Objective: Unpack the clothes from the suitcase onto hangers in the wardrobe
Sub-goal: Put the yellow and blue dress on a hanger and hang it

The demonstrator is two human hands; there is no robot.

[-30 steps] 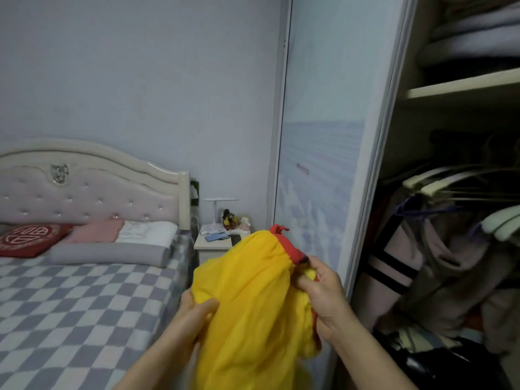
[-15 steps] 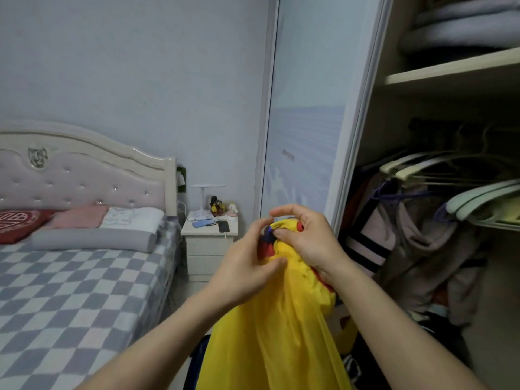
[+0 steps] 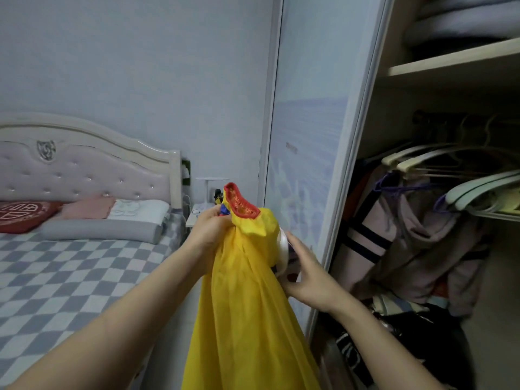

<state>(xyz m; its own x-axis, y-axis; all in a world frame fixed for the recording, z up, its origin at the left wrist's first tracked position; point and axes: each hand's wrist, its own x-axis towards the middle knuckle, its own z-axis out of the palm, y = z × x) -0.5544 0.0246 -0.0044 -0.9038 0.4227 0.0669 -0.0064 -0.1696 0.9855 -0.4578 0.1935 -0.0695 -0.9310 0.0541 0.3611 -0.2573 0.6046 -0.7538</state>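
Observation:
A long yellow dress (image 3: 244,305) with a red collar, a blue patch and a white part hangs down in front of me, lifted by its top. My left hand (image 3: 209,230) is shut on the dress just below the red collar. Lower and to the right, my right hand (image 3: 305,273) grips the white and dark part of the dress at its side. The open wardrobe (image 3: 455,56) is on the right, with several pale empty hangers (image 3: 416,159) on its rail above hanging clothes (image 3: 416,237). No suitcase shows in this view.
A sliding wardrobe door (image 3: 306,122) stands just behind the dress. A bed (image 3: 64,271) with a checked cover fills the left side, with a small bedside table (image 3: 194,218) by its headboard. Dark clothes and bags (image 3: 399,342) lie piled on the wardrobe floor.
Both hands had been bunched together at the top of the dress. Now my right hand has dropped to the dress's right side, and the red collar stands up above my left hand.

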